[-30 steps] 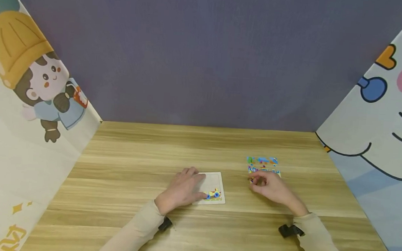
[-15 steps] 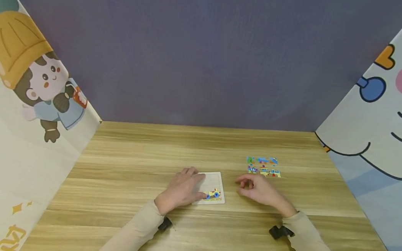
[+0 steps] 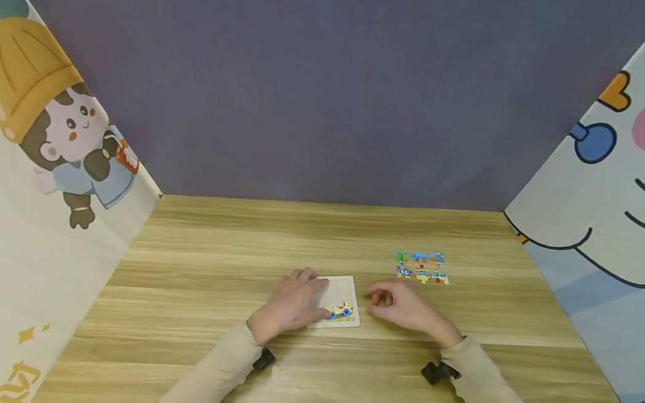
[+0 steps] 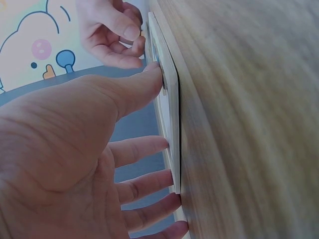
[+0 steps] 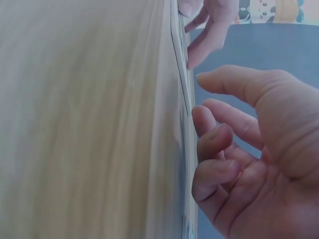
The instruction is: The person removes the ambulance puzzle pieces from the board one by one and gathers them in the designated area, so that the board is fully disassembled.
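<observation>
A square puzzle board [image 3: 339, 289] with a pale rim lies at the middle of the table. My left hand [image 3: 290, 304] lies across its left side, fingers spread and thumb pressing near the fitted pieces [image 3: 343, 312], a colourful vehicle picture with blue wheels. Just right of the board is my right hand [image 3: 402, 305], fingers curled and thumb close to them. In the left wrist view a small orange-yellow edge of a puzzle piece [image 4: 141, 33] shows at the right thumb tip; my fingers hide most of it. More loose pieces [image 3: 422, 274] lie in rows farther back.
The wood-grain table [image 3: 231, 239] runs back to a dark grey-blue panel [image 3: 328, 103]. White cartoon panels close off the left side [image 3: 0, 206] and the right side [image 3: 605, 200].
My right hand has moved left from the loose pieces to beside the board. The piece at its fingertips has left its place near the rows. My left hand has stayed put.
</observation>
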Action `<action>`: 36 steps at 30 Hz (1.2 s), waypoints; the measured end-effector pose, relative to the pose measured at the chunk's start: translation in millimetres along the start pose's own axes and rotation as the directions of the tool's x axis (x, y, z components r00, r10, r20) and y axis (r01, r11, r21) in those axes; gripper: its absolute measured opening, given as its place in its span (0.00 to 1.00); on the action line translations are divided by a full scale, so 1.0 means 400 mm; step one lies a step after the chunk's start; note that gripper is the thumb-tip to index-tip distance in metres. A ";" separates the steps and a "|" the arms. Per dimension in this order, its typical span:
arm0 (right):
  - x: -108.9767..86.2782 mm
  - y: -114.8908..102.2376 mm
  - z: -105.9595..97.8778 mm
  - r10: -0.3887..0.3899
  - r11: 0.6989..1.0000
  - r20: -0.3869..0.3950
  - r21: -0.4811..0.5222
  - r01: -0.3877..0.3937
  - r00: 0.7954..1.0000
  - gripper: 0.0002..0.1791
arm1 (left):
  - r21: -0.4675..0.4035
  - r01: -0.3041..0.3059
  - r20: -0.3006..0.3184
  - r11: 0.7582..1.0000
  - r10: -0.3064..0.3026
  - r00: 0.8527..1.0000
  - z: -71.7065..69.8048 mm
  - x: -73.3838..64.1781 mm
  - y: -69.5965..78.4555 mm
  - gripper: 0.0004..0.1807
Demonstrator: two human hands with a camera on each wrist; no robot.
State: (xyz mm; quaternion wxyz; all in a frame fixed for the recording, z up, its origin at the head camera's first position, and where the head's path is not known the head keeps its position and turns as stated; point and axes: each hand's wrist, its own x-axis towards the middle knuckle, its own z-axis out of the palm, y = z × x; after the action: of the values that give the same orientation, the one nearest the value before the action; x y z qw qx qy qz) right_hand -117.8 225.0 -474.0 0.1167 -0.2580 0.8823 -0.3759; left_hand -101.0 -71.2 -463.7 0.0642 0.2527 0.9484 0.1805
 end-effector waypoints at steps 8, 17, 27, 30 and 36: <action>0.016 -0.025 0.026 -0.033 0.999 0.027 0.028 0.033 0.999 0.16 | -0.002 -0.001 0.002 1.000 0.001 1.000 0.000 -0.001 -0.002 0.38; 0.035 -0.057 0.059 -0.102 0.995 0.044 -0.007 0.103 0.994 0.16 | -0.003 -0.013 -0.006 1.000 0.013 1.000 0.000 0.000 -0.002 0.37; 0.048 -0.088 0.084 -0.063 0.998 0.097 -0.010 0.065 0.993 0.19 | 0.002 -0.015 -0.001 1.000 0.015 1.000 -0.002 0.000 -0.002 0.38; 0.053 -0.088 0.088 -0.058 0.998 0.104 -0.001 0.059 0.993 0.17 | -0.003 -0.019 -0.003 1.000 0.019 1.000 -0.002 -0.001 -0.002 0.38; 0.058 -0.095 0.091 -0.042 0.999 0.105 -0.008 0.043 0.994 0.16 | -0.007 -0.019 0.003 1.000 0.019 1.000 -0.003 -0.002 -0.003 0.40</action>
State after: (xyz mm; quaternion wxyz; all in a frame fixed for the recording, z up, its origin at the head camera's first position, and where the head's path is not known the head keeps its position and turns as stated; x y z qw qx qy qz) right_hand -108.5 168.2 -471.9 0.1536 -0.2965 0.8712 -0.3599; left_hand -101.0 -72.9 -463.0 0.0648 0.2616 0.9453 0.1840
